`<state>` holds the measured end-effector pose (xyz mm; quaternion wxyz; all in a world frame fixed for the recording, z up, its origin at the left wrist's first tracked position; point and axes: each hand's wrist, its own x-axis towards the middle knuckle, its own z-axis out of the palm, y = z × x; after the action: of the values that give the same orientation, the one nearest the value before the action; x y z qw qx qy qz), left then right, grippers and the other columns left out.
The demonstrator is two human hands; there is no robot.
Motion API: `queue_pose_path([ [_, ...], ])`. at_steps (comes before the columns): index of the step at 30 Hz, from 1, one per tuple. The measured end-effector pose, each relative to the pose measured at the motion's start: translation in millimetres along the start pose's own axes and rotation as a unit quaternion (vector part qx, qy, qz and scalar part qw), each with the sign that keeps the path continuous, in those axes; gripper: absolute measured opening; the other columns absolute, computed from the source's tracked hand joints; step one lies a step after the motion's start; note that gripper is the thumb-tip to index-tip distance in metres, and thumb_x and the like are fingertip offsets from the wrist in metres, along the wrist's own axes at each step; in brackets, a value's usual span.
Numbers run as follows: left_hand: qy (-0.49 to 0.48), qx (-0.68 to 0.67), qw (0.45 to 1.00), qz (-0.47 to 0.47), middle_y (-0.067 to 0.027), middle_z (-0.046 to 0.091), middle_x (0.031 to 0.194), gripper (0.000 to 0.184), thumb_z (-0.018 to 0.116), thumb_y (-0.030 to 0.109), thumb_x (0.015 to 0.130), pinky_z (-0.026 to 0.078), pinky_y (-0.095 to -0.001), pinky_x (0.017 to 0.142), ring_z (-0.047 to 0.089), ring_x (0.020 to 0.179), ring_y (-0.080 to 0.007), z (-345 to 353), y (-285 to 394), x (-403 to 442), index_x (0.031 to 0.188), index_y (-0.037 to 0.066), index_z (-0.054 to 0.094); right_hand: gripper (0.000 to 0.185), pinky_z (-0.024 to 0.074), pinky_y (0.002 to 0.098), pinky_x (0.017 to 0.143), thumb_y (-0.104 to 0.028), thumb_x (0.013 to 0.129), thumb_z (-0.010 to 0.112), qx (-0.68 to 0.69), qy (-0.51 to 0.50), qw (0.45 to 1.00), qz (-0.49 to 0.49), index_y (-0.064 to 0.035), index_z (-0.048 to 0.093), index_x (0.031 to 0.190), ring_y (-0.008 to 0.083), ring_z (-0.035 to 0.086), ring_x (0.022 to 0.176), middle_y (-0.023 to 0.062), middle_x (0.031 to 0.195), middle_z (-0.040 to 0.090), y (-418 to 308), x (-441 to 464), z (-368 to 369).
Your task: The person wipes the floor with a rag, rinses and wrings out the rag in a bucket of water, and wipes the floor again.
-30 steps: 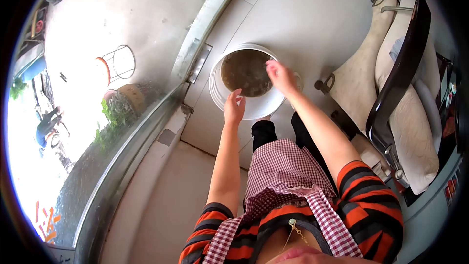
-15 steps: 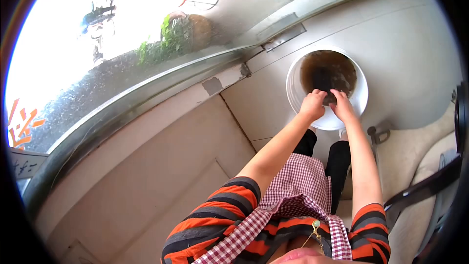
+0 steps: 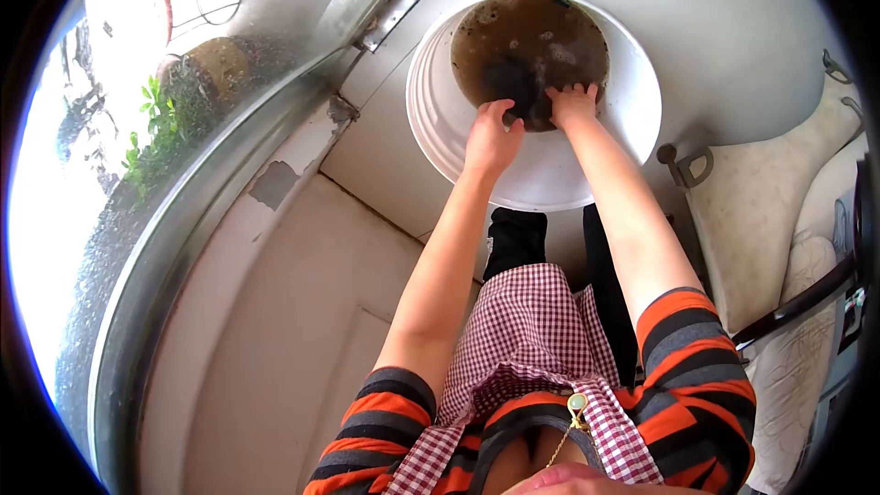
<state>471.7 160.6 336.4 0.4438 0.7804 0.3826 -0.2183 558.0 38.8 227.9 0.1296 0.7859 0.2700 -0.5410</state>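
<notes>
Murky brown water (image 3: 527, 32) fills the lower part of a large white bucket (image 3: 426, 115), with bits floating on it. My left hand (image 3: 495, 137) is at the near edge of the water, fingers curled and thumb bent in; what they hold, if anything, is not clear. Beside it, my right hand (image 3: 573, 108) has its fingers spread, the tips at or in the water. A dark patch (image 3: 511, 82) shows in the water just beyond my left hand; whether it is a sunken thing or a reflection I cannot tell.
A curved glass window (image 3: 275, 110) with a ledge runs along the left, plants (image 3: 156, 124) showing beyond it. Pale tiled floor (image 3: 733, 46) lies around the bucket. To the right stand a cream-coloured padded seat (image 3: 761, 211) and a dark armrest (image 3: 797, 298).
The view has moved closer and turned, so the bucket looks larger. My hands have moved slightly apart, and the right fingers have spread.
</notes>
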Motion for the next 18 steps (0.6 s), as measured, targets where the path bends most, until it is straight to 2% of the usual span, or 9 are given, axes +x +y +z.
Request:
queue_pose_path([
  [3,0.011,-0.010,1.000,-0.027,-0.0179,0.056,0.111,0.034,0.061,0.016,0.079,0.044,-0.0363,0.088,0.055,0.101,-0.0307,3,-7,5,0.111,0.002,0.057,0.057,0.0316,0.0515,0.099,-0.031,0.074,0.071,0.154,0.102,0.983,0.004,-0.0156,0.047,0.123,0.0284,0.043,0.121,0.0076,0.125,0.051,-22,-5,-11],
  [6,0.008,-0.039,0.997,-0.072,-0.0193,0.052,0.117,0.035,0.058,0.014,0.080,0.043,-0.0367,0.092,0.052,0.108,-0.0330,4,-8,7,0.112,0.000,0.055,0.047,0.0359,0.0513,0.095,-0.028,0.078,0.067,0.116,0.084,0.989,-0.027,-0.0150,0.049,0.119,0.0263,0.044,0.120,0.0084,0.124,0.051,-35,9,-2],
  [7,0.011,-0.052,0.995,-0.085,-0.0197,0.052,0.117,0.036,0.058,0.014,0.080,0.042,-0.0368,0.092,0.051,0.109,-0.0331,3,-8,7,0.114,0.000,0.054,0.035,0.0445,0.0486,0.085,-0.027,0.082,0.061,0.088,0.123,0.988,-0.045,-0.0121,0.054,0.112,0.0282,0.054,0.108,0.0117,0.110,0.060,-34,13,3],
  [8,0.013,-0.064,0.993,-0.097,-0.0200,0.052,0.118,0.038,0.057,0.014,0.080,0.042,-0.0369,0.093,0.051,0.110,-0.0333,1,-8,6,0.115,0.000,0.054,0.031,0.0457,0.0481,0.082,-0.027,0.082,0.059,0.156,0.143,0.976,-0.040,-0.0108,0.055,0.109,0.0304,0.057,0.102,0.0130,0.103,0.061,-34,12,10],
  [11,0.028,-0.140,0.975,-0.168,-0.0134,0.053,0.120,0.044,0.055,0.021,0.085,0.042,-0.0332,0.088,0.052,0.105,-0.0212,9,-29,12,0.125,0.003,0.048,0.016,0.0474,0.0463,0.073,-0.021,0.084,0.055,0.328,0.202,0.922,-0.044,-0.0066,0.056,0.091,0.0366,0.061,0.082,0.0175,0.085,0.063,-37,-44,-14],
  [12,0.037,-0.195,0.962,-0.186,-0.0126,0.053,0.119,0.044,0.054,0.023,0.087,0.041,-0.0334,0.088,0.052,0.104,-0.0203,9,-27,16,0.126,0.004,0.047,0.017,0.0471,0.0485,0.069,-0.022,0.085,0.055,0.354,0.219,0.907,-0.058,-0.0052,0.053,0.086,0.0380,0.060,0.079,0.0189,0.082,0.063,-39,-71,-26],
  [15,0.028,-0.327,0.906,-0.267,-0.0102,0.056,0.118,0.049,0.046,0.036,0.092,0.039,-0.0341,0.092,0.052,0.108,-0.0198,1,-15,18,0.130,0.004,0.044,0.018,0.0446,0.0508,0.058,-0.023,0.086,0.055,0.459,0.242,0.843,-0.145,-0.0065,0.049,0.086,0.0428,0.057,0.069,0.0203,0.068,0.060,-43,-142,-55],
  [16,-0.015,-0.437,0.862,-0.259,-0.0100,0.058,0.114,0.048,0.043,0.036,0.094,0.041,-0.0340,0.093,0.054,0.107,-0.0209,7,-31,24,0.128,0.004,0.045,0.017,0.0442,0.0499,0.057,-0.023,0.086,0.055,0.456,0.223,0.842,-0.182,-0.0071,0.048,0.087,0.0422,0.057,0.068,0.0206,0.069,0.059,-40,-161,-68],
  [18,-0.161,-0.644,0.702,-0.258,-0.0100,0.060,0.111,0.046,0.042,0.037,0.094,0.044,-0.0366,0.091,0.057,0.102,-0.0218,-6,-20,25,0.125,0.004,0.049,0.017,0.0439,0.0497,0.057,-0.022,0.087,0.055,0.481,0.181,0.823,-0.241,-0.0071,0.047,0.090,0.0422,0.057,0.068,0.0205,0.069,0.060,-38,-189,-83],
])
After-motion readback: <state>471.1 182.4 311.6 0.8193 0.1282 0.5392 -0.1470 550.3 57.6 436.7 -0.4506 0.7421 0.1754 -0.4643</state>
